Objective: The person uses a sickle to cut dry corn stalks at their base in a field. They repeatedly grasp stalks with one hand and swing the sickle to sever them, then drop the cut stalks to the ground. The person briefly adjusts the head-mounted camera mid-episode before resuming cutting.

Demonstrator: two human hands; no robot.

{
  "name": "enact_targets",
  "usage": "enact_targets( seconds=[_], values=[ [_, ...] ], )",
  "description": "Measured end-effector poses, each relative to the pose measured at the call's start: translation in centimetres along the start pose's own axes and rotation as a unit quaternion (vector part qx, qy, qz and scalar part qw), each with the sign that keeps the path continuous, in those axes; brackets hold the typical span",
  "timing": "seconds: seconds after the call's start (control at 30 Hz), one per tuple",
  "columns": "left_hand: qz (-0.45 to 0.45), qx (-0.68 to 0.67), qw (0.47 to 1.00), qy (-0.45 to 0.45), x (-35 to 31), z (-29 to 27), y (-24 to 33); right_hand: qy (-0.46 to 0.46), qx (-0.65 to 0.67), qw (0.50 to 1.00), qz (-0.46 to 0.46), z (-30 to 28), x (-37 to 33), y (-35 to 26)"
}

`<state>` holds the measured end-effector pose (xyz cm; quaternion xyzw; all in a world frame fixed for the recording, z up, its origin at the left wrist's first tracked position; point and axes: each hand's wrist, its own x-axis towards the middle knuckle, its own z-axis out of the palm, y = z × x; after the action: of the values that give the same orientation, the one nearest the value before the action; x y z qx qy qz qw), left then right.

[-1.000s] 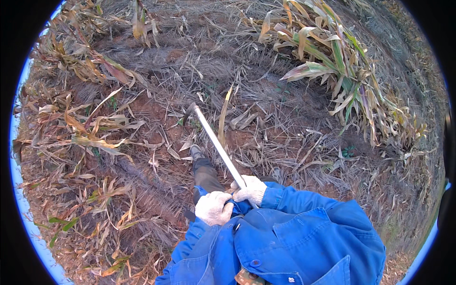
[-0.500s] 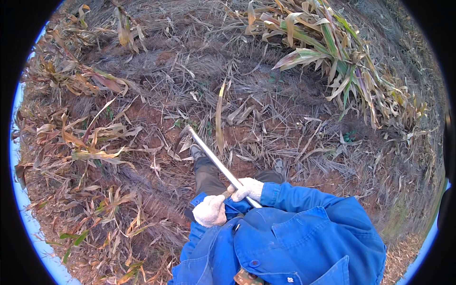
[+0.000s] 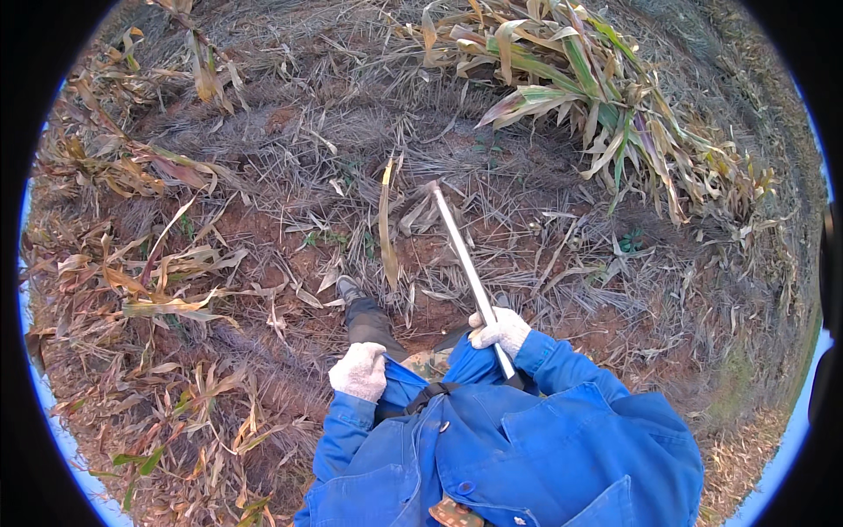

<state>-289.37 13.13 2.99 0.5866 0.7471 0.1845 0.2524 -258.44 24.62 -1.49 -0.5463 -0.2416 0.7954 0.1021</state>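
Observation:
My right hand [image 3: 502, 332], in a white knit glove, is closed round the pale straight handle of a long-handled sickle [image 3: 465, 256]. Its lower end lies against my waist and the far end slants up and away over the ground; the blade is hard to make out there against the litter. My left hand [image 3: 360, 371], gloved alike, pinches the front hem of my blue jacket [image 3: 399, 382] and holds it out to the left. Some of the hem is also bunched by my right hand. A dark belt [image 3: 430, 397] shows between the two hands.
A heap of cut corn stalks [image 3: 606, 105] lies at the far right. Dry corn plants [image 3: 167, 272] and leaves spread along the left. One long yellowed leaf [image 3: 387, 228] lies ahead of my shoe [image 3: 349, 288]. Straw litter covers reddish soil.
The sickle has swung right with my right hand, its far end now beyond my feet. My left hand has moved left, drawing the jacket hem out and baring the belt.

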Motion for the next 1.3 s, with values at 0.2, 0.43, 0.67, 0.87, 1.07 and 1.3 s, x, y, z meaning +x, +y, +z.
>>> enact_targets(
  seconds=[0.2, 0.43, 0.67, 0.87, 1.07, 1.3],
  values=[
    [-0.023, 0.0, 0.998, -0.056, 0.0, -1.7, 2.0, -0.022, 0.012, 0.997, -0.071, -1.2, -1.1, -1.2],
    [0.032, -0.427, 0.836, -0.342, -0.3, -6.8, 7.0, -0.021, -0.012, 0.997, -0.068, 2.1, 2.5, -2.2],
    [0.177, -0.472, 0.79, -0.349, -0.7, -5.5, 5.4, -0.08, -0.043, 0.991, -0.102, 5.8, 5.2, -3.4],
    [0.02, -0.487, 0.831, -0.268, -3.2, -5.9, 3.7, -0.061, -0.095, 0.989, -0.091, 4.7, 4.8, -5.3],
    [0.217, -0.132, 0.93, -0.264, -0.6, -2.4, 4.8, -0.19, -0.191, 0.956, -0.114, 4.1, -0.4, -7.7],
    [0.27, 0.015, 0.955, -0.118, -0.5, -4.3, 5.8, -0.276, -0.555, 0.768, -0.16, 7.3, -3.2, -8.7]
  ],
)
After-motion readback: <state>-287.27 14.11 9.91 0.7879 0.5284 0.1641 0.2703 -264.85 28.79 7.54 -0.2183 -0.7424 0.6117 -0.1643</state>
